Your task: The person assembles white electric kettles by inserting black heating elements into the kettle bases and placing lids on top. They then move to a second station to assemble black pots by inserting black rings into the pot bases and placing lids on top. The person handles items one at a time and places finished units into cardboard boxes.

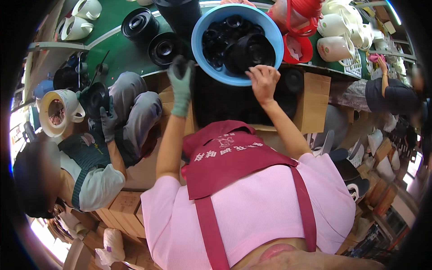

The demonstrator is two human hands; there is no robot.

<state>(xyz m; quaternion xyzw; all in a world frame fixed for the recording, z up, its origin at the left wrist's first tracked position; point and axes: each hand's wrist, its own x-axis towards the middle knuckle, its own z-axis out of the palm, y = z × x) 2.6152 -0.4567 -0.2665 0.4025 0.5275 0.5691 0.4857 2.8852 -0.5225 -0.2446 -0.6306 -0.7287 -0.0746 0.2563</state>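
Observation:
A light-blue basin [198,58] on the green bench holds many small, glossy black parts [215,38]. On top of them, at the basin's right side, lies a larger round black piece like a lid [256,50]. My bare right hand [264,82] is at the basin's near right rim beside this piece, its fingers pinched; what they hold is hidden. Just left of the basin is my left hand [181,85], in a grey-green glove with dark fingers. These fingers are curled, and anything in them blends with the dark glove. Right beyond it is a stack of round black lids [165,48].
More black lids [139,23] are stacked further back. A red container [302,48] and white jugs [335,47] stand at right. An open cardboard box [315,101] with black contents sits below the bench edge. At left, a gloved co-worker [96,157] holds a black lid and a white jug.

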